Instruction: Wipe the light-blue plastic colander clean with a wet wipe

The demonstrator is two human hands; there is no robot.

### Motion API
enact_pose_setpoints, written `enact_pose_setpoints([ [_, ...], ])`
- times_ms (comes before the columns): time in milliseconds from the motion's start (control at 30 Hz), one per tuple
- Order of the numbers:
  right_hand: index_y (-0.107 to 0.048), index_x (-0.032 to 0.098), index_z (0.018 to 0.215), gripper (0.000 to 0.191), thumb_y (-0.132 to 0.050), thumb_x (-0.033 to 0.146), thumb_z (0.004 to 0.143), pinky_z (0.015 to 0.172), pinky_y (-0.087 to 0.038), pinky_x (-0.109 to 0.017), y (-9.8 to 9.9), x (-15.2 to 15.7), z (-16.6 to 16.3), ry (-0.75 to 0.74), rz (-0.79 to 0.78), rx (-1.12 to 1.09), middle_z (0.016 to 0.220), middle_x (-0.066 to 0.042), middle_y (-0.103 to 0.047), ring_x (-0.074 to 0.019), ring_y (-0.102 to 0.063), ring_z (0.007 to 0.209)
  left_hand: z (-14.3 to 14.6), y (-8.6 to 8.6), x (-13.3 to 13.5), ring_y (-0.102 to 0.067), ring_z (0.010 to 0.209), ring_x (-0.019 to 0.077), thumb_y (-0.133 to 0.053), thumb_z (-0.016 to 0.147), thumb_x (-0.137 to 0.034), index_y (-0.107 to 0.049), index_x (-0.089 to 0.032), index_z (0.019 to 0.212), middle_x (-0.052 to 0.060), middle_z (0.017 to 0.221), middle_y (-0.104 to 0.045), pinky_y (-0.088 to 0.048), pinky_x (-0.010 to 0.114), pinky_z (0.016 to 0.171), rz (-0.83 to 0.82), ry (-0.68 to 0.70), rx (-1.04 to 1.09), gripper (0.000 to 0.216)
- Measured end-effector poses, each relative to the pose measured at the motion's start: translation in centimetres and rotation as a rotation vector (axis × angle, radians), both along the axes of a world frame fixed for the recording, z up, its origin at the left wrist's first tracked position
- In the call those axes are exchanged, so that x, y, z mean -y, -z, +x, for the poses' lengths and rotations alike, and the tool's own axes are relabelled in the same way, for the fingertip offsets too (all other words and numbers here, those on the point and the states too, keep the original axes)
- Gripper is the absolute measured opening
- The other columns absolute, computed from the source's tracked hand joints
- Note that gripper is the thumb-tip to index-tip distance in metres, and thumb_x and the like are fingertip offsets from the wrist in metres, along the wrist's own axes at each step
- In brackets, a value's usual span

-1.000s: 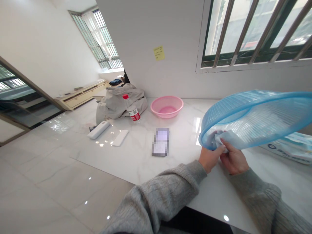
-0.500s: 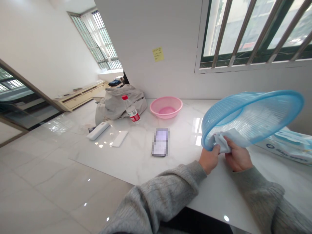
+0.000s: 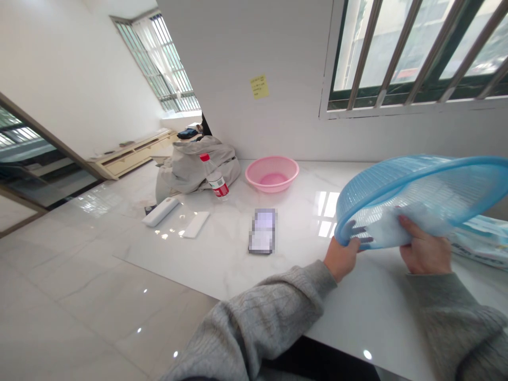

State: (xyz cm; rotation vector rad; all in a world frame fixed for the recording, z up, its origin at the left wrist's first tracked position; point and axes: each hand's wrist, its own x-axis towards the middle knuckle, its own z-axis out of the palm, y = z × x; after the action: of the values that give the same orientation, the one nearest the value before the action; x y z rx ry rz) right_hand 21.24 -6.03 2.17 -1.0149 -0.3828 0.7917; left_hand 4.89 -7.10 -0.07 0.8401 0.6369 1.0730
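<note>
My left hand (image 3: pixel 344 257) grips the near rim of a blue slotted plastic basket (image 3: pixel 444 185), fingers curled inside it, and holds it tilted above the white marble table (image 3: pixel 222 254). My right hand (image 3: pixel 425 248) presses a white cloth (image 3: pixel 391 226) against the underside of the basket, fingers closed on the cloth. Both arms wear grey knit sleeves.
On the table lie a phone (image 3: pixel 262 230), a pink basin (image 3: pixel 272 173), a red-capped water bottle (image 3: pixel 214 179), a grey bag (image 3: pixel 190 164), a white remote (image 3: pixel 161 211) and a white flat piece (image 3: pixel 195 224). A wipes pack (image 3: pixel 482 235) sits at the right. A barred window is above.
My right hand has slid the cloth to the right along the basket's underside, away from my left hand. The basket has tipped a little flatter.
</note>
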Motion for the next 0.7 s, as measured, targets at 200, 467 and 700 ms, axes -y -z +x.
enact_pose_setpoints([
  [200, -0.074, 0.024, 0.103, 0.036, -0.085, 0.02, 0.07, 0.114, -0.051, -0.033, 1.7, -0.6, -3.6, -0.158, -0.045, -0.177, 0.122, -0.001, -0.075, -0.0185, -0.064, 0.129, -0.1, 0.2, -0.5, -0.064, 0.125, 0.029, -0.073, 0.084, -0.031, -0.063, -0.023, 0.133, 0.011, 0.126, -0.069, -0.043, 0.052, 0.116, 0.174, -0.235, -0.191, 0.052],
  [467, -0.071, 0.027, 0.105, 0.034, -0.084, 0.034, 0.074, 0.108, -0.056, -0.038, 2.2, 0.4, -7.6, -0.42, -0.025, -0.294, 0.115, 0.0, -0.076, -0.0206, -0.066, 0.127, 0.1, -0.4, -0.1, -0.056, 0.138, 0.0285, -0.072, 0.089, -0.035, -0.068, -0.025, 0.127, 0.009, 0.138, -0.067, -0.031, 0.049, 0.125, 0.27, -0.306, -0.182, 0.04],
  [700, -0.073, 0.025, 0.111, 0.042, -0.087, 0.034, 0.072, 0.11, -0.054, -0.029, 1.4, 1.0, -7.7, -0.359, 0.044, -0.263, 0.125, -0.001, -0.074, -0.0191, -0.061, 0.134, -0.3, -1.1, 0.2, -0.058, 0.136, 0.0265, -0.071, 0.091, -0.04, -0.059, -0.026, 0.137, 0.009, 0.144, -0.064, -0.038, 0.049, 0.122, 0.327, -0.173, -0.058, 0.049],
])
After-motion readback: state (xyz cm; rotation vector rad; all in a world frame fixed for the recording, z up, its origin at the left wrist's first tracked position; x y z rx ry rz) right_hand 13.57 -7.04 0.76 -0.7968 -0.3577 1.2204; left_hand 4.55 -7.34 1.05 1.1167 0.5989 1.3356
